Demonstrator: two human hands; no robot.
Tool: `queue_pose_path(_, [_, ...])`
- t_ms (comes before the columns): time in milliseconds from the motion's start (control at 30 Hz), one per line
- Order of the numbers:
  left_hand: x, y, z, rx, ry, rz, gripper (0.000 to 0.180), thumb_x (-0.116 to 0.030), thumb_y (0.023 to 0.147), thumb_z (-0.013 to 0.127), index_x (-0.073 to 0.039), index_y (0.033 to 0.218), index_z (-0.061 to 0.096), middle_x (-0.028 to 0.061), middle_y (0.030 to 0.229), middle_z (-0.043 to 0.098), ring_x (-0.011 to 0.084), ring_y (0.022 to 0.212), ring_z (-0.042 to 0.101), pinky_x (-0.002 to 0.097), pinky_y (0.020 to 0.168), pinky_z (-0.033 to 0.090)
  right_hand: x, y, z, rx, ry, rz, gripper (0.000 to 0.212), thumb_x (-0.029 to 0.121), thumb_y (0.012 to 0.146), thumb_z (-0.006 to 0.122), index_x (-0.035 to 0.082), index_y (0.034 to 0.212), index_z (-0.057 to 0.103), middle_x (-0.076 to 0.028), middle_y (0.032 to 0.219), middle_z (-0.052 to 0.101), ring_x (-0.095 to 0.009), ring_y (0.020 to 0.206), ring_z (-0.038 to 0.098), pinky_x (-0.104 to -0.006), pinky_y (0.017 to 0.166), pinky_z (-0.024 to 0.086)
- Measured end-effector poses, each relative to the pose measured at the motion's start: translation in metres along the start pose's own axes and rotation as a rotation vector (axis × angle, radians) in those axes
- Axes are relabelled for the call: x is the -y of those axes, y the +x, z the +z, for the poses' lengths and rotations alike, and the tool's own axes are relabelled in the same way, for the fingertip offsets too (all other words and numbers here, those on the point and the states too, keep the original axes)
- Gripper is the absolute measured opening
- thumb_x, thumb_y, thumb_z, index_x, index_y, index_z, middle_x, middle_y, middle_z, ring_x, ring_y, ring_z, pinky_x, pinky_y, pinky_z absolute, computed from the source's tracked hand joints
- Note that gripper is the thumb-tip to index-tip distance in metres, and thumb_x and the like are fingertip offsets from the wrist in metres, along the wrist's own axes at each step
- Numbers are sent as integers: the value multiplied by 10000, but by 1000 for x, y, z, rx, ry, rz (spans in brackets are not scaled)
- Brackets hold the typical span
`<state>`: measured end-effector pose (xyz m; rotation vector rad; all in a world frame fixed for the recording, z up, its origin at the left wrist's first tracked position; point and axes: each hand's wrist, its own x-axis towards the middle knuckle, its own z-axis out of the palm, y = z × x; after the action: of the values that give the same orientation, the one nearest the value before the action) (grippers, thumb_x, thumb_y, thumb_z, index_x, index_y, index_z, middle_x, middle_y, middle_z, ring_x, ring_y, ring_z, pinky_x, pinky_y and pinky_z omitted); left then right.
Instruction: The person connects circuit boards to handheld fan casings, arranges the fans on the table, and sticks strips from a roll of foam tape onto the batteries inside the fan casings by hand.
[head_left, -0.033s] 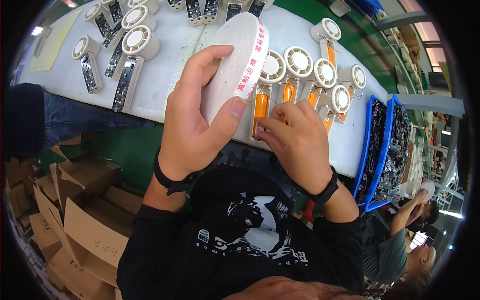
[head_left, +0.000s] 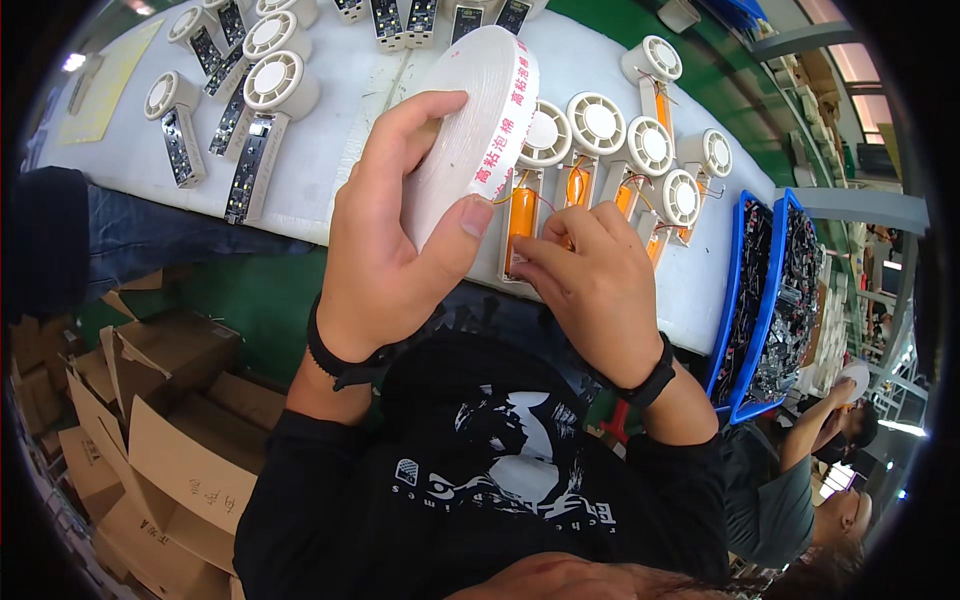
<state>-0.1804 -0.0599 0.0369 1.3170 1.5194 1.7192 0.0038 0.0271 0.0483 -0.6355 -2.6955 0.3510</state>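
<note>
My left hand (head_left: pixel 375 250) grips a large roll of white foam tape (head_left: pixel 455 135) with red printing along its edge, thumb on the near side and fingers around the far side. The roll is tilted above the table. My right hand (head_left: pixel 605 285) has its thumb and fingers pinched together at the lower end of an orange battery (head_left: pixel 522 210). That battery lies in the white handle of a small fan-like device with a round slotted head (head_left: pixel 545 135). Anything between the fingertips is too small to make out. Thin wires run beside the battery.
Similar devices with orange batteries, one with its round head (head_left: pixel 650 145) upward, stand to the right. Devices with dark circuit boards (head_left: pixel 255 165) are at left on the white table (head_left: pixel 350 110). Blue bins (head_left: pixel 745 300) of small dark parts sit right; cardboard boxes (head_left: pixel 190 450) lie lower left.
</note>
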Motion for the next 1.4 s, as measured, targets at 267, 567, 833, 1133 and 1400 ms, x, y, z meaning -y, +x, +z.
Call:
queue_pose_path(267, [-14,9,-2,73,-5,27,588,-148,860,658,35,1375,441,259,1147,667,315,1013,680,363,904,511,9,0,1,2,-110,-2,199,125,697,835,134,884,767,-20,798,546,-229,763,522,-360,654,440])
queue_pose_path(567, [-19,-6,5,103,399,288,728,-206,755,674,15,1414,456,242,1150,640,372,1039,632,412,913,425,17,-5,-29,-435,165,-6,236,26,774,779,60,1005,744,-69,943,692,-256,873,626,-380,763,488])
queue_pose_path(833, [-18,-2,32,53,593,347,762,-257,770,649,20,1452,454,215,1155,608,344,1031,589,412,867,386,26,0,-15,-690,89,-36,400,-39,753,780,-8,1145,704,-116,983,706,-250,856,626,-339,759,471])
queue_pose_path(1133, [-14,5,34,64,789,348,738,-250,816,618,21,1480,446,204,1076,621,344,952,601,416,774,392,15,-2,-19,-604,563,130,524,-67,748,779,12,1246,636,-58,883,671,-203,772,586,-295,726,442])
queue_pose_path(1400, [-25,10,30,73,296,135,621,-250,934,561,54,1463,449,165,1035,665,237,816,596,359,751,463,-16,0,-32,-587,291,-374,512,-72,780,754,30,1256,596,-70,921,633,-156,810,550,-296,711,434])
